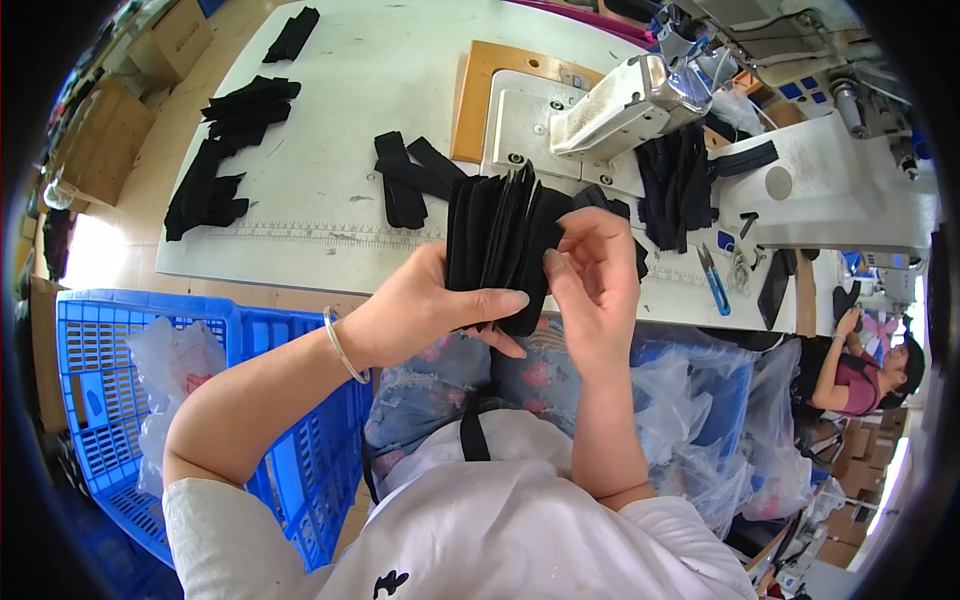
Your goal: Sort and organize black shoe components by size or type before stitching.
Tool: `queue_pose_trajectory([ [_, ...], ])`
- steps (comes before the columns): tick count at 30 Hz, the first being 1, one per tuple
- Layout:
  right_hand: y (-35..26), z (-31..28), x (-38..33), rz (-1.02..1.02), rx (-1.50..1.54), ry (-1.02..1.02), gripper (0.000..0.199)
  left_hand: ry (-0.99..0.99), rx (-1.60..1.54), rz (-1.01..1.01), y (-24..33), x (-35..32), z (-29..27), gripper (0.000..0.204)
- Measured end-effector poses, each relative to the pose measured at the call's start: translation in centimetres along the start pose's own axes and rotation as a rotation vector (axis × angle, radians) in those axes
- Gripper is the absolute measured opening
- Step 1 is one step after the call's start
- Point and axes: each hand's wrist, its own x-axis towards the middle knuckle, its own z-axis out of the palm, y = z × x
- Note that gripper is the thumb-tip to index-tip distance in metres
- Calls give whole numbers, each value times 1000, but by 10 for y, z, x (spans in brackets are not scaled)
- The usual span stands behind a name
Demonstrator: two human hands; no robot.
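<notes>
A thick stack of black fabric strips (pixel 495 240) is held upright in front of me, over the table's near edge. My left hand (pixel 425 300) wraps round its left side, thumb pressed across the front. At the stack's right side my right hand (pixel 598 275) pinches the outermost strip between thumb and fingers. Just beyond, more black strips (pixel 405 180) lie crossed on the white table. The sewing machine (pixel 625 110) stands past my hands, and a bunch of black strips (pixel 675 190) lies beside it.
Black strip piles (pixel 245 110) lie along the table's (pixel 340 90) left side. Blue-handled thread snips (pixel 714 280) rest near the right front edge. A blue plastic crate (pixel 290 440) stands at my left, and clear plastic bags (pixel 700 420) at my right. Another person (pixel 860 375) sits far right.
</notes>
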Motion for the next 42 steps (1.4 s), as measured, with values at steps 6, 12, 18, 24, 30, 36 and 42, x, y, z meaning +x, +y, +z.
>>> queue_pose_trajectory([
  [6,6,-7,2,-99,-186,-196,13,-10,1,19,-1,-1,1,31],
  [12,-2,1,-2,25,-3,-21,17,-8,7,23,0,0,-1,35],
  [18,-4,-1,-2,54,-176,-145,18,-15,7,56,0,-2,0,35],
  [24,-6,-1,-4,129,-116,-143,18,-20,-20,49,1,-2,1,33],
  [30,-5,1,-3,49,-86,-26,18,-60,-66,69,-1,-2,2,34],
  [36,1,-1,0,-60,-195,-173,20,-105,-71,56,-3,-4,0,35],
  [42,6,3,-3,-88,-84,-30,30,-106,-106,62,-4,-3,0,34],
])
